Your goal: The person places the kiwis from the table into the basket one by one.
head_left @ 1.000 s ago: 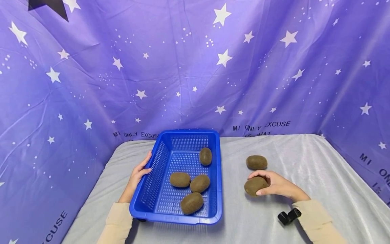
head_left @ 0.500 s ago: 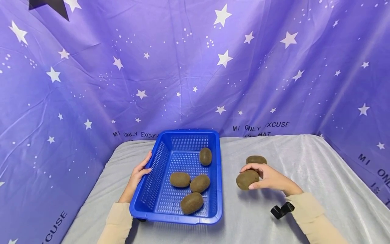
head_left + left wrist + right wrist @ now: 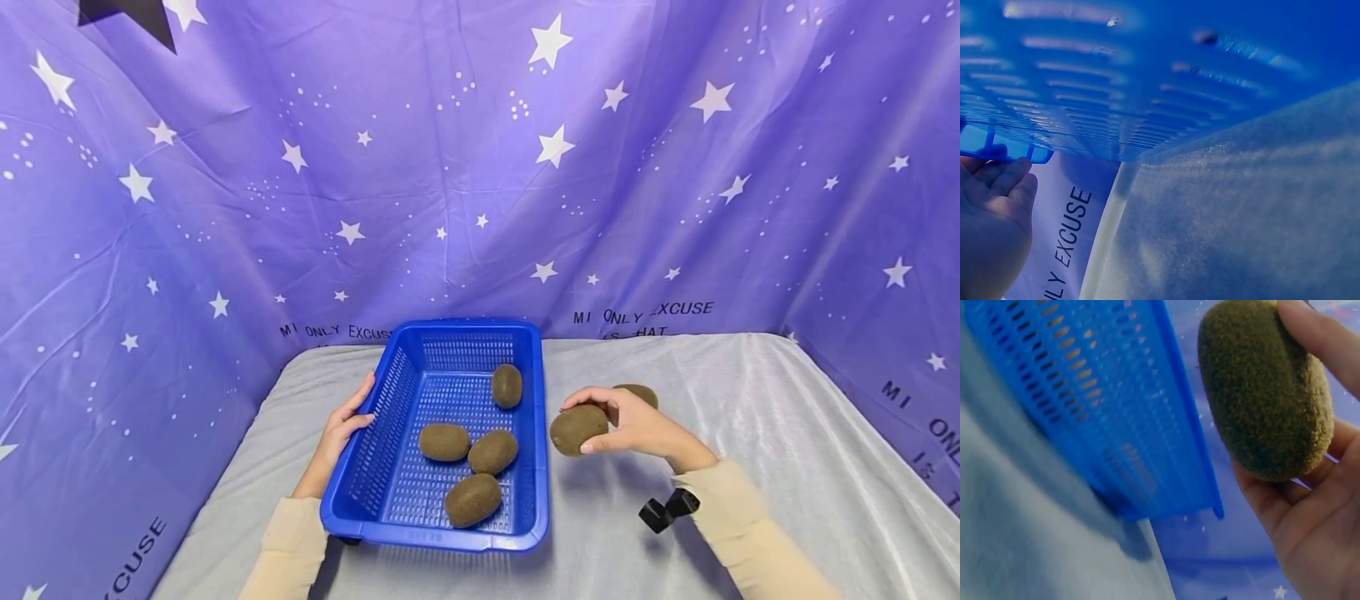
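My right hand (image 3: 633,425) holds a brown fuzzy kiwi (image 3: 578,430) between thumb and fingers, just off the right side of the blue plastic basket (image 3: 542,500). The right wrist view shows this kiwi (image 3: 1263,390) up close, near the basket's slotted wall (image 3: 1104,406). My left hand (image 3: 341,433) holds the basket's left rim, thumb on top; in the left wrist view its fingers (image 3: 1007,181) lie under the rim. Several kiwis lie inside the basket, one (image 3: 507,386) toward the back and one (image 3: 472,500) near the front. Another kiwi (image 3: 641,393) on the table is partly hidden behind my right hand.
A grey cloth (image 3: 750,400) covers the table. Purple curtains (image 3: 450,167) with white stars hang behind it and on both sides. A small black device (image 3: 669,510) sits at my right wrist.
My right hand has carried the kiwi leftward and slightly away from me, from beside the other table kiwi to near the basket's right rim. The left hand and basket have stayed put.
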Demonstrator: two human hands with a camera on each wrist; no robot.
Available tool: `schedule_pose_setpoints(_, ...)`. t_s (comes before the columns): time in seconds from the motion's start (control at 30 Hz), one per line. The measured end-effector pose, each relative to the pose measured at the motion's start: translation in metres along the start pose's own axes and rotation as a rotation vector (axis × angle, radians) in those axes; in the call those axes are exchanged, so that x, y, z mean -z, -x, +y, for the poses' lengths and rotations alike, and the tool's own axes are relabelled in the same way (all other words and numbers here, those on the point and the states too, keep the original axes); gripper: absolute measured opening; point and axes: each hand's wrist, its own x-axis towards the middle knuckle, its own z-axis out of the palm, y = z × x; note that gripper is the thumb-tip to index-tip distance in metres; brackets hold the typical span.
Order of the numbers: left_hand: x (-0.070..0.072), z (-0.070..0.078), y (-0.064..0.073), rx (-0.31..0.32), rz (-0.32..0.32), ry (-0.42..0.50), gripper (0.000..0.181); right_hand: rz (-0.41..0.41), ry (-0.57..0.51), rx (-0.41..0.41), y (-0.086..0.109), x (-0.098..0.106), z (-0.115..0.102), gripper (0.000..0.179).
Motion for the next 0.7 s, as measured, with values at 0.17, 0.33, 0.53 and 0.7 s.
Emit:
schedule_pose_setpoints(0.17,0.000,0.000,0.000,-0.013,0.005,0.007,0.057,0.008,-0.041,-0.070,-0.010,-0.005,-0.009,0.046)
schedule_pose_setpoints(0.33,-0.001,0.000,0.000,-0.021,-0.001,0.017,0.057,0.004,-0.047,-0.131,-0.021,-0.011,-0.015,0.045)
schedule_pose_setpoints(0.53,0.000,-0.001,0.000,-0.027,-0.011,0.018,0.058,-0.021,-0.093,-0.118,-0.034,-0.021,-0.016,0.044)
schedule_pose_setpoints(0.7,0.000,-0.001,0.000,-0.018,-0.009,0.006,0.057,-0.039,-0.088,-0.097,-0.042,-0.029,-0.012,0.042)
